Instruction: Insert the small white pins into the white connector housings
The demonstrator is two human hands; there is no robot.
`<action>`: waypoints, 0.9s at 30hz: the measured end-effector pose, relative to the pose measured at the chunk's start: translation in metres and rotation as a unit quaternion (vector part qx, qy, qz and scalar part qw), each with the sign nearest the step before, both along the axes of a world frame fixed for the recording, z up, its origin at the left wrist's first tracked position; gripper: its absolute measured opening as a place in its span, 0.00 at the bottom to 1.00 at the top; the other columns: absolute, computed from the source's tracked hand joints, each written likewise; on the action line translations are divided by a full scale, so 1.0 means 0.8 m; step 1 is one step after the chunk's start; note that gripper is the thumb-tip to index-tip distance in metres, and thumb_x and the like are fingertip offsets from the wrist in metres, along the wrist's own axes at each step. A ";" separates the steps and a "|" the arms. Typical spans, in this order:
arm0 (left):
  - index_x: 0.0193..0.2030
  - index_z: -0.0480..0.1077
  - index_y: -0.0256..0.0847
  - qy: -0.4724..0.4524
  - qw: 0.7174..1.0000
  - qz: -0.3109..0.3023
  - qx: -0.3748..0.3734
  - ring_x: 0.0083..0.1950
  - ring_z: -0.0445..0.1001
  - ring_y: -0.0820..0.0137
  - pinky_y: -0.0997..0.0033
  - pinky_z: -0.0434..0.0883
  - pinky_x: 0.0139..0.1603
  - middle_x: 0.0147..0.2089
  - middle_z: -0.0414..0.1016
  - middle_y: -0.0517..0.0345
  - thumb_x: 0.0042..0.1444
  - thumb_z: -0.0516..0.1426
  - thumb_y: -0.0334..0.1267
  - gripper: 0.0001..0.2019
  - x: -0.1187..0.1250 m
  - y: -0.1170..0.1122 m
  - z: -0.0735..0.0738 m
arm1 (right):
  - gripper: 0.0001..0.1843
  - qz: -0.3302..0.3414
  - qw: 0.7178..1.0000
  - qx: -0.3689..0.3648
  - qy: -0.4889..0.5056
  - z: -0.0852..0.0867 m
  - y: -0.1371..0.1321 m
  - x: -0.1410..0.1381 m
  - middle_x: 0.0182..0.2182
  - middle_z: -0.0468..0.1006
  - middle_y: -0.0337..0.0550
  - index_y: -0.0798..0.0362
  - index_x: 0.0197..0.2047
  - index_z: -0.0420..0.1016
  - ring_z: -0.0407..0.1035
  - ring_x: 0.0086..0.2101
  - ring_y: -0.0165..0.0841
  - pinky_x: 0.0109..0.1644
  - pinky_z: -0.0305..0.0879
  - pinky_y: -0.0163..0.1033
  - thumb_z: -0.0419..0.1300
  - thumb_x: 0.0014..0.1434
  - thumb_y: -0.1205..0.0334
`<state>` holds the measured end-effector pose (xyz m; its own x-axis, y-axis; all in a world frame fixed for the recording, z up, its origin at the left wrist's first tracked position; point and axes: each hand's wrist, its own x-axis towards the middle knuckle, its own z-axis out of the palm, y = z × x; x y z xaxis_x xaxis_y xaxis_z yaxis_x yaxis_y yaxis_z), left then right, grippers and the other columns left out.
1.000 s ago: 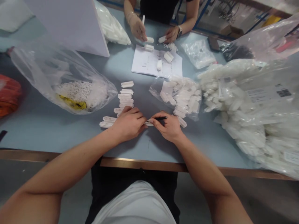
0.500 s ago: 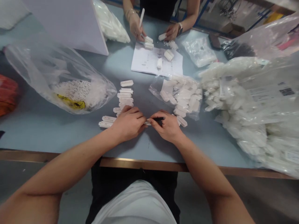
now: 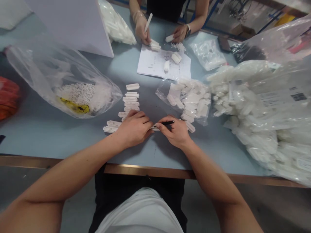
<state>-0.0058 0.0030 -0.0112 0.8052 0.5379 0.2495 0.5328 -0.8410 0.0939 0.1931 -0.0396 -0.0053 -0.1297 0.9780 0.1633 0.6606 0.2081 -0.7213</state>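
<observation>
My left hand [image 3: 136, 128] is closed on one end of a slim white plastic strip [image 3: 155, 128] with small dark marks, which lies on the table and is mostly hidden under the fingers. In my right hand [image 3: 177, 132] is a thin black tool [image 3: 167, 123], pen-like or tweezer-like, pinched between thumb and fingers. Its tip meets the strip close to my left fingertips. Beside my left hand several similar white strips [image 3: 131, 99] lie in a column, with more strips [image 3: 111, 129] under the wrist side.
An open plastic bag [image 3: 189, 94] of white pieces lies past my right hand. Large clear bags [image 3: 262, 106] fill the right; another bag [image 3: 80, 94] holds tiny white parts. Across the table, a co-worker's hands [image 3: 143, 30] handle white pieces by a printed sheet [image 3: 155, 66].
My right hand has shifted slightly, and the black tool now lies at a slightly different angle with more of it showing. My left hand stays on the strip.
</observation>
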 end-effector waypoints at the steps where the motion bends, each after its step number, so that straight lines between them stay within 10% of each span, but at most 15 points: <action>1: 0.33 0.73 0.39 0.000 1.000 0.000 0.000 0.43 0.71 0.60 0.55 0.65 0.46 0.32 0.75 0.55 0.62 0.55 0.44 0.12 0.000 0.000 0.000 | 0.10 0.002 1.000 0.001 -0.003 0.000 0.000 0.000 0.29 0.78 0.40 0.50 0.33 0.77 0.72 0.31 0.31 0.36 0.64 0.36 0.60 0.61 0.54; 27: 0.34 0.73 0.40 0.016 1.000 0.004 -0.022 0.45 0.70 0.61 0.56 0.62 0.47 0.34 0.76 0.54 0.62 0.54 0.45 0.12 0.003 -0.007 0.003 | 0.10 0.029 0.999 0.040 -0.011 -0.006 -0.005 0.000 0.28 0.78 0.40 0.50 0.33 0.77 0.72 0.31 0.33 0.35 0.65 0.38 0.59 0.62 0.54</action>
